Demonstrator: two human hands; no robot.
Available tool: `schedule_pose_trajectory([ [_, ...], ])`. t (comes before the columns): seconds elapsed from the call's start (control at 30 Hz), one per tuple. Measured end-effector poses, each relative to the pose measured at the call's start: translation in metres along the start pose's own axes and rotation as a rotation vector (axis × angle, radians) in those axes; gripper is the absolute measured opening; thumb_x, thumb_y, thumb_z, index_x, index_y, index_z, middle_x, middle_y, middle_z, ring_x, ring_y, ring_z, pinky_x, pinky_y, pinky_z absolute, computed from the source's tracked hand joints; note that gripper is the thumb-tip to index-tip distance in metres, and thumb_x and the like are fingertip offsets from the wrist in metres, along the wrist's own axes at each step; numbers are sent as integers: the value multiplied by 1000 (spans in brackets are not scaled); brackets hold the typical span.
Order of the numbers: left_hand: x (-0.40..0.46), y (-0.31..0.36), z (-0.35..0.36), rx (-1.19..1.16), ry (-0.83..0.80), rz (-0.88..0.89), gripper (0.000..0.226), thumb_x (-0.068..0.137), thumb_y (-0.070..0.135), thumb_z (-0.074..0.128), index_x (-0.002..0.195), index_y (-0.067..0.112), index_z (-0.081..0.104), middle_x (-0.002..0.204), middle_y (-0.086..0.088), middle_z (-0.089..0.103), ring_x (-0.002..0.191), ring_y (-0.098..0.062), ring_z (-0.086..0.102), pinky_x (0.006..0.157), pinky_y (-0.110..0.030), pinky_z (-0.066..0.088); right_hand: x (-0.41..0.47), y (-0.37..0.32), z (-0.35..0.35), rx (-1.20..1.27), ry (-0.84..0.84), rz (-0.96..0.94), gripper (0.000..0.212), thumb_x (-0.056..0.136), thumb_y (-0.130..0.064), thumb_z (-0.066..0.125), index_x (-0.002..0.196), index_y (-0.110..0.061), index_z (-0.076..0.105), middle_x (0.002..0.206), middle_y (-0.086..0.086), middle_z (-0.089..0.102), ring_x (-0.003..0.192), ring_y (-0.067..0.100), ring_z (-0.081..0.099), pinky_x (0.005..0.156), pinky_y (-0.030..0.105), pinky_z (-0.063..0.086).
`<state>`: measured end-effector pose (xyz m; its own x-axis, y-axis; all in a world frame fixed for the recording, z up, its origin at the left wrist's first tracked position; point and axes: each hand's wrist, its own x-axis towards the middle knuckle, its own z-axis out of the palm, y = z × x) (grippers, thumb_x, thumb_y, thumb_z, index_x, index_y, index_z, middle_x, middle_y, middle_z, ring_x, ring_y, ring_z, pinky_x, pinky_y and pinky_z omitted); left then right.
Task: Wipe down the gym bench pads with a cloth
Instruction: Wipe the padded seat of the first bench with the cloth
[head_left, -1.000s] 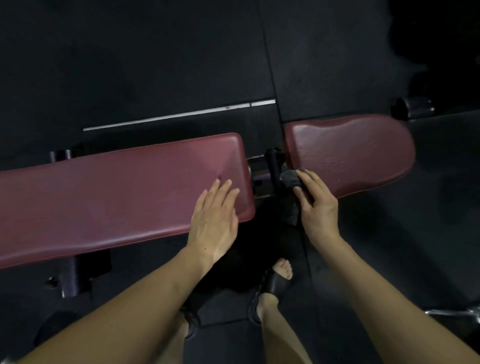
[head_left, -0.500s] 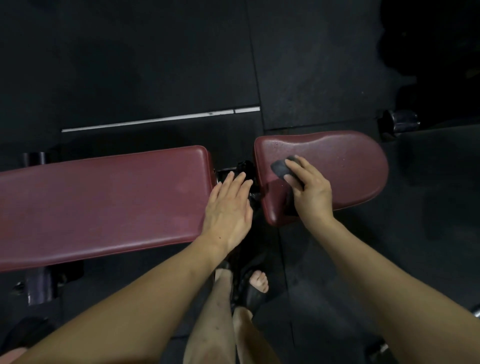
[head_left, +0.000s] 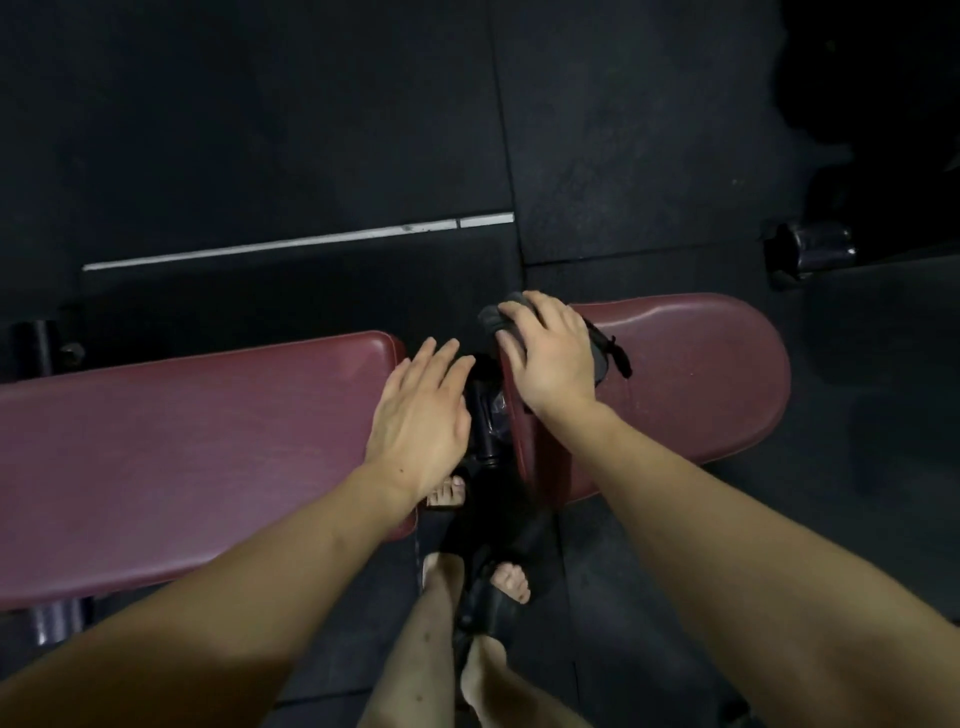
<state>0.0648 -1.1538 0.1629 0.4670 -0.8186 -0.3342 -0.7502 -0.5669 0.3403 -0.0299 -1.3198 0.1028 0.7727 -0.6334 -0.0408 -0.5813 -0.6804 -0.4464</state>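
Risk first: my right hand (head_left: 550, 358) has the dark grey cloth (head_left: 498, 318) bunched at the pad's far inner corner, right at the gap over the hinge hardware (head_left: 485, 415). If I push further toward 10 o'clock, I judge the cloth could slide off the edge and drop into that gap or snag on the bracket. A loose strip of it trails out at 3 o'clock of the hand, and that could catch too.

The right hand lies over the cloth with fingers curled onto it, pressing it down on the seat pad (head_left: 691, 384). My left hand (head_left: 421, 415) rests flat, fingers spread and straight, on the near end of the long back pad (head_left: 182, 441), holding nothing.

Both pads are maroon vinyl with a dull sheen; the seat pad shows faint pale specks at 3 o'clock of the cloth, which I take for droplets or residue. The cloth looks soft, crumpled and thin.
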Motion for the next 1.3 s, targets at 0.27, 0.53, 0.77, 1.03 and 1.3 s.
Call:
schedule_pose_trajectory([
  [0.27,37,18,3,83,-52,0,54,102,21,46,155,14,41,165,-6,33,157,-24,19,127,-43,19,8,46,-12,-25,-38,-274,39,106,-36,53,139,-17,62,138,10,59,126,30,55,112,45,41],
  [0.53,49,102,28,61,-29,-96,55,104,25,42,158,15,36,168,-3,27,158,-21,12,128,-43,16,13,132,-58,-14,-133,-304,38,104,-34,58,137,-16,64,136,8,63,128,30,58,115,44,42],
  [0.77,52,133,43,-23,73,-299,53,104,22,44,157,17,37,168,-1,27,158,-18,10,128,-42,14,27,198,-96,-59,-178,-240,39,104,-33,53,136,-13,64,133,13,65,123,36,59,108,48,46],
  [1.03,31,131,59,-42,44,-336,53,105,21,41,157,16,37,168,1,27,158,-16,12,128,-42,15,31,134,-55,-10,-79,-168,36,97,-36,53,120,-14,71,112,14,69,95,41,63,87,48,47],
  [1.3,32,130,56,7,7,-307,52,104,22,41,156,20,40,168,0,27,158,-20,10,128,-44,14,31,149,-71,44,-172,-401,42,99,-39,50,124,-11,68,112,15,68,101,40,65,86,47,53],
])
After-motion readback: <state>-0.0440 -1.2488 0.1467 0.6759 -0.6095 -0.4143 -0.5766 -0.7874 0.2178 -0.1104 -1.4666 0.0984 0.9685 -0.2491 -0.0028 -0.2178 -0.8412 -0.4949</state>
